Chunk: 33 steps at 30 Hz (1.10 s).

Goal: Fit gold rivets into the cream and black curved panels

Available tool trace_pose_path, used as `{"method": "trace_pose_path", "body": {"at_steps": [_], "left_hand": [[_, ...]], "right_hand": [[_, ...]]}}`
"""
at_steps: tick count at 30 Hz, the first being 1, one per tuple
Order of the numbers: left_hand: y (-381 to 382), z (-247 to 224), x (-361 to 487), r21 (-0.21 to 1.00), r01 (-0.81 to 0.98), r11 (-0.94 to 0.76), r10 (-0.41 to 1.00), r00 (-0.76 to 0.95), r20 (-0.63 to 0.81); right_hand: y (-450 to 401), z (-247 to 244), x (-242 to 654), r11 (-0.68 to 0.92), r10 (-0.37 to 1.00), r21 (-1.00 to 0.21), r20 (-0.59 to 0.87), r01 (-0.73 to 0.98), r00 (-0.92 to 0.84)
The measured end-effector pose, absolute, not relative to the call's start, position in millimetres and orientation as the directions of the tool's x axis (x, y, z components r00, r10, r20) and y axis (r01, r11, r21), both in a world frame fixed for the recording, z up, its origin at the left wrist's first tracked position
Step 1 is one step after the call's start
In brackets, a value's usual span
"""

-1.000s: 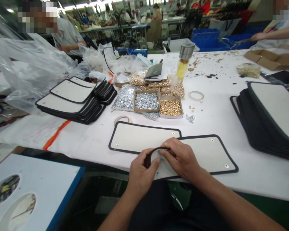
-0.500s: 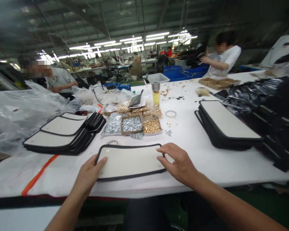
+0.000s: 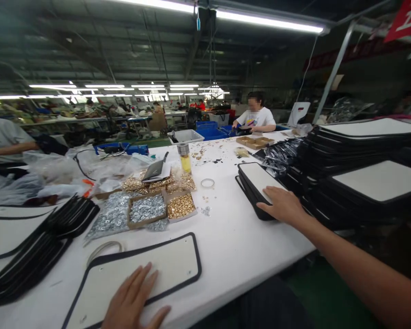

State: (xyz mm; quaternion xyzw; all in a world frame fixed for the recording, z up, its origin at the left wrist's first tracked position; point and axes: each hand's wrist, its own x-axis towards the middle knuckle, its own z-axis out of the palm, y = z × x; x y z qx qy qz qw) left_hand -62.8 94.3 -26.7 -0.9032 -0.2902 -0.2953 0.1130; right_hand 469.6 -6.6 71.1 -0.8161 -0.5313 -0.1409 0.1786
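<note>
**Listener:** What are the fingers doing?

**Describer:** The left hand [image 3: 132, 304] lies palm down, fingers spread and grasping nothing, on a pale panel [image 3: 171, 262]. The right hand [image 3: 283, 205] reaches out to a stack of panels [image 3: 256, 176]. Its fingers lie loosely over the near end of the top one, thumb held apart, with no clench showing.

**Listener:** Where is the left hand's panel?

**Describer:** Flat on the white table [image 3: 226, 256], slanting along its near edge. It has rounded corners, a dark border [image 3: 198, 256] and a small metal ring [image 3: 189, 272] near one corner.

**Listener:** How would it handle?

**Describer:** I judge it light and thin, bendy rather than limp, smooth-faced and hardly fragile. A short end looks best to hold, thumb above, fingers beneath. A flat palm alone would probably just slide it.

**Listener:** And farther out?

**Describer:** A box of silver rings [image 3: 147, 209] and a box of golden bits [image 3: 180, 206] sit side by side beyond the panel; a bottle [image 3: 185, 161] stands behind them. Another stack [image 3: 34, 256] is at the left.

**Listener:** The room?

**Describer:** A wide workshop under long ceiling lights [image 3: 267, 21]. A person in a white shirt [image 3: 264, 118] works beyond the table, near blue bins [image 3: 212, 133].
</note>
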Motion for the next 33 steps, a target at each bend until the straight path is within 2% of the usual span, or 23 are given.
{"method": "trace_pose_path", "body": {"at_steps": [2, 6, 9, 14, 17, 19, 20, 22, 24, 26, 28, 29, 33], "left_hand": [[98, -26, -56, 0.022, 0.621, -0.783, 0.514, 0.628, 0.584], [106, -16, -56, 0.315, 0.633, -0.707, 0.696, 0.546, 0.466], [110, -7, -58, 0.393, 0.631, -0.669, 0.742, 0.529, 0.412], [119, 5, -63, 0.530, 0.606, -0.593, 0.805, 0.445, 0.392], [108, 12, -54, 0.654, 0.530, -0.540, 0.841, 0.366, 0.399], [89, 16, -40, 0.748, 0.447, -0.492, 0.868, 0.320, 0.379], [76, 19, -31, 0.794, 0.397, -0.461, 0.881, 0.312, 0.355], [49, 27, -13, 0.877, 0.282, -0.390, 0.898, 0.325, 0.296], [26, 40, 0, 0.963, 0.061, -0.263, 0.926, 0.297, 0.234], [10, 55, 4, 0.963, -0.264, -0.059, 0.974, 0.194, 0.113], [4, 67, 0, 0.882, -0.467, 0.058, 0.995, 0.096, -0.015], [4, 70, -4, 0.867, -0.491, 0.081, 0.996, 0.063, -0.057], [15, 55, -18, 0.910, -0.349, 0.224, 0.969, -0.017, -0.245]], "right_hand": [[-10, 67, 472, -0.389, 0.817, -0.128, 0.410, 0.912, 0.406], [-23, 71, 469, -0.417, 0.782, -0.169, 0.434, 0.893, 0.447], [-37, 84, 468, -0.411, 0.744, -0.196, 0.492, 0.890, 0.452], [-69, 114, 447, -0.282, 0.520, -0.250, 0.771, 0.926, 0.367], [-89, 134, 414, -0.214, 0.366, -0.399, 0.814, 0.892, 0.452], [-96, 140, 385, -0.156, 0.328, -0.578, 0.735, 0.801, 0.594], [-97, 140, 371, -0.109, 0.357, -0.680, 0.654, 0.725, 0.667], [-95, 131, 341, -0.010, 0.520, -0.860, 0.431, 0.510, 0.738], [-89, 112, 315, 0.058, 0.730, -0.963, 0.219, 0.262, 0.647], [-83, 86, 294, 0.058, 0.892, -0.995, 0.086, 0.076, 0.443], [-81, 61, 283, -0.004, 0.967, -0.998, 0.012, 0.063, 0.255], [-80, 50, 281, -0.035, 0.983, -0.992, -0.013, 0.119, 0.182], [-67, 27, 295, -0.067, 0.998, -0.920, -0.068, 0.386, 0.010]]}}
